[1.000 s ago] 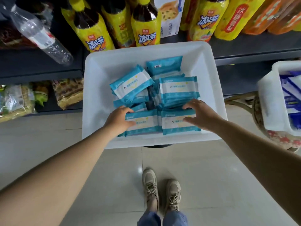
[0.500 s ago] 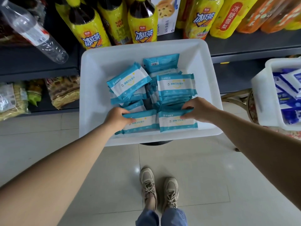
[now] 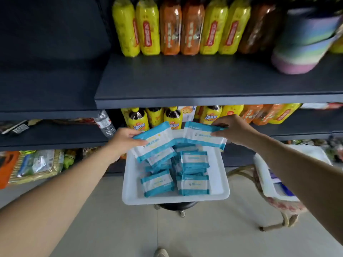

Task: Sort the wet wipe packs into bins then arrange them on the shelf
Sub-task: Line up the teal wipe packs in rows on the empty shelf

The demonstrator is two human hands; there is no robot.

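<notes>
My left hand (image 3: 124, 140) grips a teal-and-white wet wipe pack (image 3: 153, 143) by its left end. My right hand (image 3: 234, 131) grips a second teal-and-white pack (image 3: 203, 136) by its right end. Both packs hang in the air above the white bin (image 3: 130, 191), just below the front edge of the dark shelf board (image 3: 204, 84). Several more teal packs (image 3: 193, 175) lie piled in the bin, which rests on a black stool (image 3: 176, 205).
Yellow and orange drink bottles (image 3: 167, 28) line the back of the shelf board, with stacked pastel bowls (image 3: 304, 45) at its right. More bottles (image 3: 138, 119) stand on the lower shelf. A second white bin (image 3: 263, 175) with blue packs sits on a rattan chair at right.
Both hands have lifted one pack each out of the bin and raised them toward the shelf. The view has tilted up, showing the upper shelf board.
</notes>
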